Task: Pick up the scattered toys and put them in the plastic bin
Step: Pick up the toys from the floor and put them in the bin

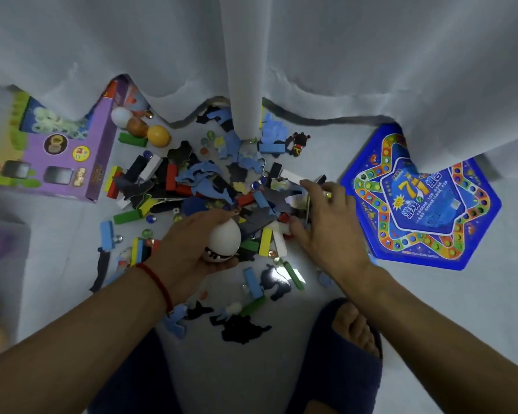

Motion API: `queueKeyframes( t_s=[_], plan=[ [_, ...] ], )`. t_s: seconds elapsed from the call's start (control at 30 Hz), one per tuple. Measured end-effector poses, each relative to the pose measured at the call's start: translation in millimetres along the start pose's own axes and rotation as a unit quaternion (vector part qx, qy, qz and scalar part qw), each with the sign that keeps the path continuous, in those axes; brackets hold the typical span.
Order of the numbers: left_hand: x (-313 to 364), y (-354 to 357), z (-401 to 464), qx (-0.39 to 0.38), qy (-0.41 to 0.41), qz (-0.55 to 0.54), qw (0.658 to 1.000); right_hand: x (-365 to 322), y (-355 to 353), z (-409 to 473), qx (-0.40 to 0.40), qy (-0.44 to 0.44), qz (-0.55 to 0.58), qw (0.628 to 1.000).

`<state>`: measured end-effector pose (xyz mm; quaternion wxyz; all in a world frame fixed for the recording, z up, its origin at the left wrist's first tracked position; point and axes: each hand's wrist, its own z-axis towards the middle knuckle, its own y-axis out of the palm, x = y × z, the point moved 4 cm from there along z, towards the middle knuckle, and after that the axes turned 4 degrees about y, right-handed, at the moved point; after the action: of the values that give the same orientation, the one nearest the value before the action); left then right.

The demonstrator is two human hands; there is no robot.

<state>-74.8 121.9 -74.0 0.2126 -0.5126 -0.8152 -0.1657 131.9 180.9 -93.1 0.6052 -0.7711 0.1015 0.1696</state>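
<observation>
A heap of scattered toys (213, 186) covers the pale floor: coloured wooden blocks, blue and black foam puzzle pieces, glass marbles. My left hand (189, 255) holds a white egg-shaped toy (225, 237) with a black mouth mark, palm up, at the heap's near edge. My right hand (326, 225) reaches palm down into the right side of the heap, its fingers curled around small pieces that I cannot make out. A translucent plastic bin (0, 264) shows at the far left edge, blurred.
A purple toy box (57, 153) lies at the left with white, brown and orange egg toys (159, 135) beside it. A blue star-shaped game board (419, 201) lies at the right. Grey curtains (341, 70) hang behind the heap. My foot (353, 327) rests at bottom right.
</observation>
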Motion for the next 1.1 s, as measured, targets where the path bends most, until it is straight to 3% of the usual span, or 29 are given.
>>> queueKeyframes(
  t_s=[0.27,0.47,0.57,0.73,0.8,0.9,0.93,1.1],
  plan=[
    [-2.9,1.8,10.6,-0.023,0.031,0.036,0.999,-19.7,28.8,56.1,-0.075,-0.025,-0.125,0.989],
    [-0.8,-6.6,6.6,-0.013,0.039,0.022,0.999,-15.8,34.5,64.7,-0.051,-0.097,-0.144,0.983],
    [4.0,-13.8,-5.4,0.002,0.053,0.009,0.999,-9.6,23.8,67.3,-0.069,-0.095,-0.085,0.989],
    [10.0,-38.1,-50.2,0.006,0.071,-0.018,0.997,-9.4,-21.1,61.1,-0.122,-0.016,0.097,0.988],
    [13.1,-56.7,-73.9,0.018,0.080,-0.042,0.996,-18.7,-48.8,44.9,-0.171,0.075,0.256,0.949],
    [16.8,-91.0,-112.6,0.030,0.087,-0.115,0.989,-53.9,-95.6,12.9,-0.261,0.147,0.445,0.844],
    [18.5,-104.2,-126.7,0.028,0.095,-0.147,0.984,-70.2,-112.2,3.1,-0.283,0.142,0.457,0.831],
    [21.4,-181.3,-202.1,0.013,0.162,-0.289,0.943,-187.8,-179.0,-52.0,-0.393,0.044,0.362,0.845]
  ],
)
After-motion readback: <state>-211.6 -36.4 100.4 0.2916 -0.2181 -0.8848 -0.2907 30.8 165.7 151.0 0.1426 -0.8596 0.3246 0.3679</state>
